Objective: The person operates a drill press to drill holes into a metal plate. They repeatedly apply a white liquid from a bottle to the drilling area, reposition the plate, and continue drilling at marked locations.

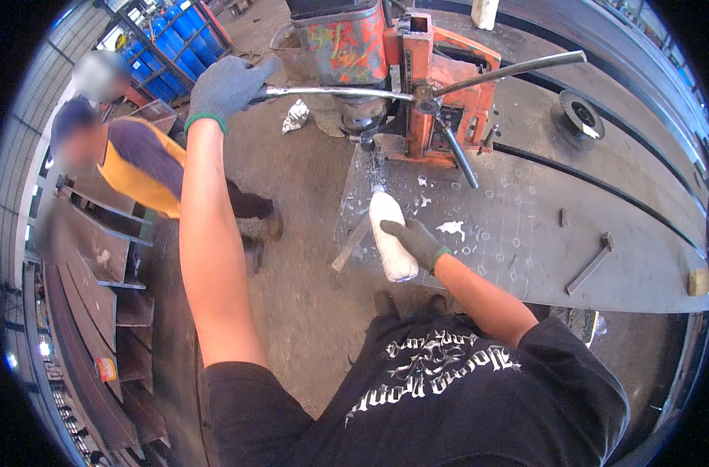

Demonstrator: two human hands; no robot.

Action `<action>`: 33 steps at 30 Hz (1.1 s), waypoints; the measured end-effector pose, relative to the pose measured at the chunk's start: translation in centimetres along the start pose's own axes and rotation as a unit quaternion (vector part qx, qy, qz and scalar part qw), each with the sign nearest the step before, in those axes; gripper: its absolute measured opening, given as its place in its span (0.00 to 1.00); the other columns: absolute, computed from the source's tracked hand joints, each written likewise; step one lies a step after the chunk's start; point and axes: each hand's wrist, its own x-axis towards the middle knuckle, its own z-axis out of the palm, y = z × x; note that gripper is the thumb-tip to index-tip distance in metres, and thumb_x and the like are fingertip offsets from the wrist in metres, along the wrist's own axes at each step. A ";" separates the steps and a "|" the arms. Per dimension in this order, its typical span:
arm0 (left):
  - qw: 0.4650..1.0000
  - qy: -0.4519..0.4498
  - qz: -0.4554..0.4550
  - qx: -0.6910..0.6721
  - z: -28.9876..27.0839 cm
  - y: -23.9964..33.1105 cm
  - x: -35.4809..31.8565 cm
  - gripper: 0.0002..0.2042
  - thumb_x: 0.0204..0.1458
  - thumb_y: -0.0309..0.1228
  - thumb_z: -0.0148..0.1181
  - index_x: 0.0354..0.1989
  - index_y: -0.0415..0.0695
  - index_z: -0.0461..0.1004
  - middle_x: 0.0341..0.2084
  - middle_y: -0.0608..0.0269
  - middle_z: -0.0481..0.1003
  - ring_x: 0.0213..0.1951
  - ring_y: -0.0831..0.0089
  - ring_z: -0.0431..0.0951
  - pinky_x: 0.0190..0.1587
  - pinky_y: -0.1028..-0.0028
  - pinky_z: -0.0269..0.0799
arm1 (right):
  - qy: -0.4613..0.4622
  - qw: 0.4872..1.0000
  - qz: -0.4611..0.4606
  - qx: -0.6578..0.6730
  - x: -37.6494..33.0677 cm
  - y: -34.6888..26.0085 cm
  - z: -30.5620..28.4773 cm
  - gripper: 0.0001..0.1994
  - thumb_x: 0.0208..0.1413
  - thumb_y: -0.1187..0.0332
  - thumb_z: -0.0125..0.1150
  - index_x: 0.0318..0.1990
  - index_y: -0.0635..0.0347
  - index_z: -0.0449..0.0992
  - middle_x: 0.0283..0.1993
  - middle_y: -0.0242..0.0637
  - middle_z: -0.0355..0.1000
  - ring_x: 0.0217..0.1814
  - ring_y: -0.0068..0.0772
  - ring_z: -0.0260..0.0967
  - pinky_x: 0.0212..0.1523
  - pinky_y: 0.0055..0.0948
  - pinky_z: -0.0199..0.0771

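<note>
My left hand [228,87], in a grey glove with a green cuff, is closed around the outer end of a long metal feed lever [335,92], its thumb sticking out. That lever belongs to an orange and grey drilling machine [432,86] standing on a steel plate [479,210]. In my gloved right hand [416,243] is a white squeeze bottle [389,233], tilted with its nozzle toward the drill bit [368,144]. A thin spray of liquid runs between nozzle and bit. White wet splashes and chalk-like rings mark the plate.
On the plate lie a hammer [592,263], a flat metal bar [351,245] and a round black spool [578,118]. At left a person in a yellow and purple top [148,159] stands near steel beams [97,311]. Blue cylinders [171,47] stand in a rack behind.
</note>
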 end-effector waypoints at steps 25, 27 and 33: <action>1.000 0.016 -0.007 0.012 0.3 0.2 -0.8 0.34 0.59 0.66 0.49 0.26 0.46 0.87 0.21 0.55 0.82 0.32 0.57 0.85 0.42 0.56 0.77 | -0.007 1.000 -0.011 -0.001 -1.9 -2.4 0.3 0.33 0.62 0.50 0.69 0.60 0.75 0.76 0.48 0.46 0.82 0.46 0.35 0.81 0.47 0.36 0.82; 1.000 0.003 -0.013 0.009 0.1 -0.1 -0.5 0.35 0.58 0.67 0.48 0.26 0.47 0.87 0.21 0.55 0.82 0.33 0.57 0.86 0.43 0.56 0.77 | 0.008 1.000 -0.014 0.013 -2.7 -2.9 0.6 0.31 0.62 0.51 0.69 0.58 0.75 0.77 0.46 0.46 0.82 0.45 0.36 0.81 0.45 0.37 0.83; 1.000 0.000 -0.029 0.007 -0.6 1.5 -1.5 0.35 0.61 0.65 0.49 0.27 0.44 0.86 0.23 0.52 0.82 0.33 0.57 0.86 0.44 0.56 0.77 | -0.024 1.000 0.002 0.015 -1.2 -1.6 0.0 0.36 0.62 0.47 0.70 0.61 0.77 0.75 0.53 0.45 0.80 0.49 0.31 0.80 0.47 0.33 0.82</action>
